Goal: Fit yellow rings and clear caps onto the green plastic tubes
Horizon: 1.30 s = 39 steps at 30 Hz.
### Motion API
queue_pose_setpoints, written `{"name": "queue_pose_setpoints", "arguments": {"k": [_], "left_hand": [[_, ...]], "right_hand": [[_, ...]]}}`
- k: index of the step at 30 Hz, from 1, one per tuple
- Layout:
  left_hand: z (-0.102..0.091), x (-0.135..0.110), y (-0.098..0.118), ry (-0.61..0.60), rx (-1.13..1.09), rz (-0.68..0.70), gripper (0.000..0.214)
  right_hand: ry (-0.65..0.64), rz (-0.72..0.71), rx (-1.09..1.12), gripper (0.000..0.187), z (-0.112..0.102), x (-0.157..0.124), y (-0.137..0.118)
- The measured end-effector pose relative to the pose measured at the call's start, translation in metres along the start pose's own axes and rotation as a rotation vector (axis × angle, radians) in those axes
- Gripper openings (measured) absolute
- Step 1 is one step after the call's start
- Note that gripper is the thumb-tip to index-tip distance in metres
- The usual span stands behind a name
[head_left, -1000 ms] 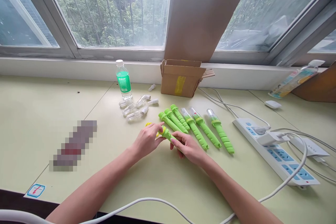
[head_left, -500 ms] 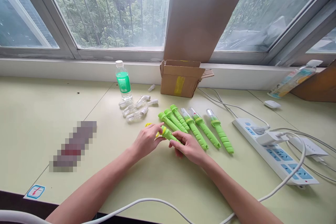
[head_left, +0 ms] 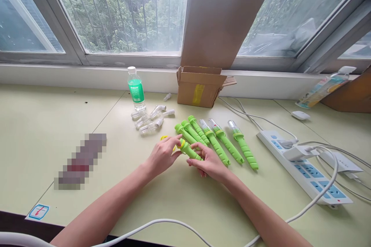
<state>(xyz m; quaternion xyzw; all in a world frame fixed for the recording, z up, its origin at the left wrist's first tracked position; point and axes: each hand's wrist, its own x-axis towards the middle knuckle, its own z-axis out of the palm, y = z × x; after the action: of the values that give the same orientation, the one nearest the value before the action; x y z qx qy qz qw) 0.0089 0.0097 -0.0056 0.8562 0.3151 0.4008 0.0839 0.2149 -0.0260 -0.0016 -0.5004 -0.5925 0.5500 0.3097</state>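
Saw the bottle [head_left: 136,90] upright at left, with clear tubes [head_left: 150,126] clustered just before it. Pinched the yellow ring [head_left: 181,144] in the fingers of the left hand [head_left: 162,153], at the upper end of a slanted green handle [head_left: 189,151]; gripped its lower part in the right hand [head_left: 209,163]. Noted three bare green handles [head_left: 194,133] just behind, then three clear-topped green handles [head_left: 232,148], then the power strip [head_left: 304,175].

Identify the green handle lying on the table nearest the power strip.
The rightmost green handle, clear-capped: it lies apart, toward the power strip, while the five other handles lying there are farther left.
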Motion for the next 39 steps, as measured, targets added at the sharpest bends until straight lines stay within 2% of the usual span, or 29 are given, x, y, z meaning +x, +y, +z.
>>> {"name": "queue_pose_setpoints", "arguments": {"k": [9,13,21,25,33,39], "left_hand": [[-0.005,0.002,0.003,0.007,0.008,0.024,0.013],[-0.005,0.002,0.004,0.000,0.013,0.002,0.014],[-0.002,0.001,0.003,-0.006,0.019,-0.018,0.013],[-0.001,0.001,0.003,-0.002,0.018,-0.010,0.015],[-0.004,0.003,0.005,0.009,-0.002,-0.016,0.012],[-0.003,0.002,0.004,0.019,-0.005,-0.021,0.011]], "right_hand": [[-0.027,-0.083,0.063,0.023,0.002,-0.002,-0.010],[-0.083,-0.094,-0.032,0.032,0.002,-0.003,-0.013],[-0.048,-0.032,0.001,0.026,0.002,-0.001,-0.006],[-0.020,0.005,0.001,0.031,0.002,-0.002,-0.003],[0.011,-0.056,0.055,0.026,0.006,-0.003,-0.012],[-0.065,-0.070,0.003,0.032,0.006,-0.003,-0.016]]}}
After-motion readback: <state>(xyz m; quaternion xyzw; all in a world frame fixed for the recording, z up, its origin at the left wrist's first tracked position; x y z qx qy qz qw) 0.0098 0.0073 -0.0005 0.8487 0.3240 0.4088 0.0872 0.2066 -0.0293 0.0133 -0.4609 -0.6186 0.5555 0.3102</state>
